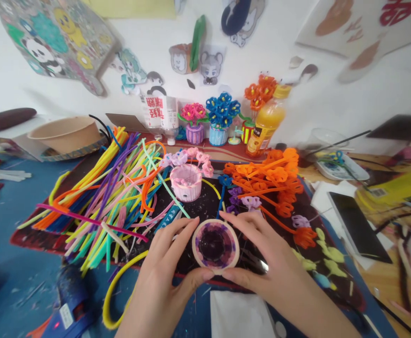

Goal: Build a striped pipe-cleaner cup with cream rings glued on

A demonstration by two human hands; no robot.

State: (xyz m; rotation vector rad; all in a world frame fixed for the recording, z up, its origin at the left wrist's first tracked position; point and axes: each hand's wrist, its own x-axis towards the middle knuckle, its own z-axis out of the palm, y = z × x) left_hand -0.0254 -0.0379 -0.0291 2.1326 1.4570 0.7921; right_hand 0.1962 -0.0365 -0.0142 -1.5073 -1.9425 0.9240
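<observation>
The grip of the left hand (163, 267) and of the right hand (261, 263) is clamped on the small purple pot (215, 246) near the surface's (15, 272) front edge, the pot holding nothing yet, with finished orange pipe-cleaner flowers (272, 180) behind it and straight pipe cleaners (103, 197) heaped toward the left edge.

Single head-worn view, looking forward and down across the craft table (11, 263) to the wall (349, 103) filling the upper frame. Close range: left hand (163, 277) and right hand (265, 263) extend from the bottom edge, and the round cup (215, 244) at lower centre is seen into from above.
</observation>
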